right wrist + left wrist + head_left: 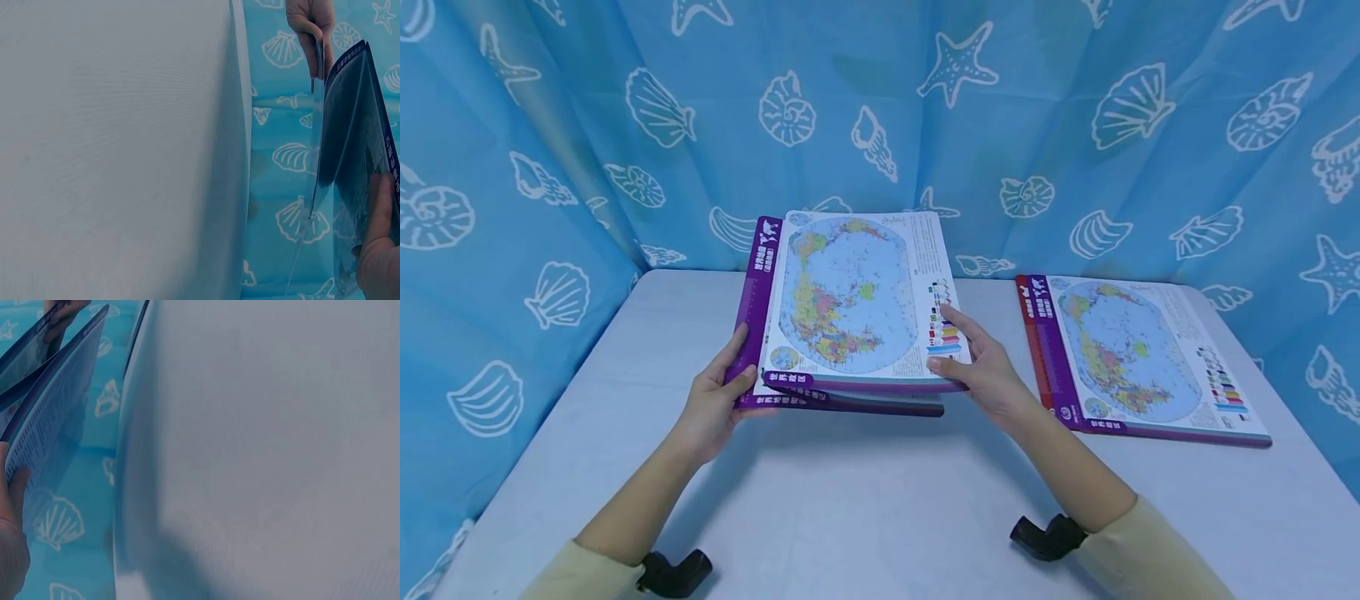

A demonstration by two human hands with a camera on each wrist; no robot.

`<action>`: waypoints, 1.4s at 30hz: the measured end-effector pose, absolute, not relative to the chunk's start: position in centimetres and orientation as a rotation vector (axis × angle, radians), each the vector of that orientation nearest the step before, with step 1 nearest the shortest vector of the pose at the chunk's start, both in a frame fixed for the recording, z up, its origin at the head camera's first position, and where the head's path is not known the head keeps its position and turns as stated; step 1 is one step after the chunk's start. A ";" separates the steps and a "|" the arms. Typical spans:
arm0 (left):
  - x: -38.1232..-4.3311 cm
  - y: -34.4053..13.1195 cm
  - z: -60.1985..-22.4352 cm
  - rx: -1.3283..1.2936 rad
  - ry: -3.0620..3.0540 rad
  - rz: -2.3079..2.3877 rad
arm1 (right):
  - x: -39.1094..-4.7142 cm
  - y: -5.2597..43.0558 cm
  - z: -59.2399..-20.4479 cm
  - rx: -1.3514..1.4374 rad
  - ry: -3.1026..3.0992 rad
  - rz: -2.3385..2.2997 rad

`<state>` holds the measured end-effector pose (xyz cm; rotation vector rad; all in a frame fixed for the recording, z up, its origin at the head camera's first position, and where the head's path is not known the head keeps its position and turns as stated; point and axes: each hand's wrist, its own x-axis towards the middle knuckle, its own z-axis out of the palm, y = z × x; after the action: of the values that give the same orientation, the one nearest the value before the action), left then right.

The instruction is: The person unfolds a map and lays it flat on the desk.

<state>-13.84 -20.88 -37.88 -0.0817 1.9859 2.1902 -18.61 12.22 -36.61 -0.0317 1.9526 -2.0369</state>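
Over the table, my left hand grips the purple left border of a lower world map, thumb on top. My right hand holds the right side of an upper world map, with thumb and a finger on its printed face. The upper map lies over most of the lower one, shifted to the right. In the right wrist view, a gap shows between the sheets near my right hand. The left wrist view has the sheets fanned apart beside my left hand.
On the right of the white table lies another purple-bordered world map, with a red-edged sheet under it. A blue shell-patterned curtain hangs behind the table and along its sides. Black mounts sit at both wrists.
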 end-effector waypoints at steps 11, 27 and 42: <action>-15.3 -23.2 -37.9 -0.068 2.058 2.091 | -18.7 11.7 -36.2 0.027 1.964 -2.050; -17.0 -25.0 -38.4 -0.184 2.150 1.981 | -19.1 13.7 -35.7 0.043 1.896 -2.109; -17.1 -27.0 -38.3 -0.246 2.227 1.888 | -19.0 16.1 -35.1 0.091 1.873 -2.110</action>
<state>-17.11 -27.00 -38.28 -0.2461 2.2275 1.8880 -19.02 16.10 -35.06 0.0912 1.8726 -2.1100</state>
